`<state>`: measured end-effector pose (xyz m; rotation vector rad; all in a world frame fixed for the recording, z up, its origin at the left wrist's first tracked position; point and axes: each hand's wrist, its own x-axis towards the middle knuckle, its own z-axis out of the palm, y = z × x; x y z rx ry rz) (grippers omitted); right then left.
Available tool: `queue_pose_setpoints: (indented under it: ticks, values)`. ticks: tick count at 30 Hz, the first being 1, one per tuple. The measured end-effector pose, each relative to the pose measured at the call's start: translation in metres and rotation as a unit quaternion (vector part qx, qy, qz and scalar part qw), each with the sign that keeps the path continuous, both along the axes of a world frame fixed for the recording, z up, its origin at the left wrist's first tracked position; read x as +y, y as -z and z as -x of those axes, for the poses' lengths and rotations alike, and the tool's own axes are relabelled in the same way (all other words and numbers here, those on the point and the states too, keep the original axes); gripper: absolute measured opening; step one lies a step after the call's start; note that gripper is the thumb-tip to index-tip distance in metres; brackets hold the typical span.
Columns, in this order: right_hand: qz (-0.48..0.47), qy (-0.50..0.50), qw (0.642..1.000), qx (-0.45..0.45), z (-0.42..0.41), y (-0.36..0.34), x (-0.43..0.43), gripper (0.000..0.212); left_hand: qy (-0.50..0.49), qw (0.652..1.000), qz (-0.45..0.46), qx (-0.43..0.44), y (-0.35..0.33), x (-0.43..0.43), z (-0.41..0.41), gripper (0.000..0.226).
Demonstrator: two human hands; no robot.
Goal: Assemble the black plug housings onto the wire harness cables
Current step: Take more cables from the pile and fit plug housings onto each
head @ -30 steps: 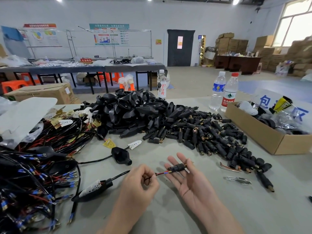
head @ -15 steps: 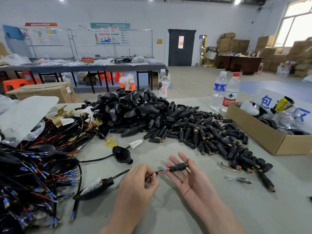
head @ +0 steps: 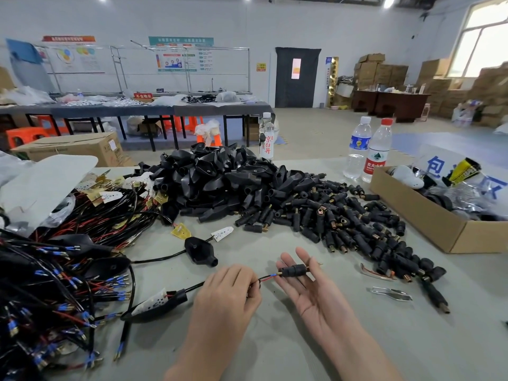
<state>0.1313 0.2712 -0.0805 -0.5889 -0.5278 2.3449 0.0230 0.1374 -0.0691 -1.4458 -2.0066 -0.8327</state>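
My left hand (head: 228, 301) pinches the red and black wire ends of a harness cable (head: 192, 287) that runs left into a flat black shell with a white tag (head: 162, 306). A small black cylindrical plug (head: 294, 270) sits on the blue-sleeved wire tip. It lies across the fingers of my right hand (head: 316, 295), which is palm up with fingers spread. A heap of large black housings (head: 220, 182) and a spread of small black plugs (head: 343, 215) lie beyond my hands.
A tangled bundle of harness cables (head: 55, 270) fills the left side. Another black shell on a cable (head: 200, 251) lies ahead of my left hand. A cardboard box (head: 428, 218) stands at right, two water bottles (head: 368, 149) behind it, metal clips (head: 390, 294) near my right hand.
Both hands have stayed almost still. The plug and wire tip have shifted very slightly along my right fingers.
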Motion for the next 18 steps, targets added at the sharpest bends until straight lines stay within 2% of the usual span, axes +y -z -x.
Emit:
queue_pose_setpoints:
  ticks: [4, 8, 13, 18]
  values:
    - [-0.003, 0.002, 1.000, -0.001, 0.0008, -0.0006, -0.0013, 0.033, -0.002, 1.000, 0.007, 0.005, 0.0012, -0.0007, 0.0002, 0.013]
    - [-0.010, 0.001, 1.000, 0.000, -0.0002, -0.0015, -0.0016, 0.034, -0.006, 0.999, 0.029, -0.023, 0.0018, -0.0022, 0.0008, 0.022]
    - [-0.027, 0.002, 1.000, -0.008, 0.0001, -0.0031, -0.0030, 0.034, 0.004, 0.999, 0.030, -0.012, 0.0012, -0.0027, 0.0012, 0.013]
    - [-0.047, 0.013, 0.999, -0.012, -0.0012, -0.0050, -0.0044, 0.033, 0.019, 0.999, 0.031, -0.009, -0.0003, -0.0015, -0.0002, 0.020]
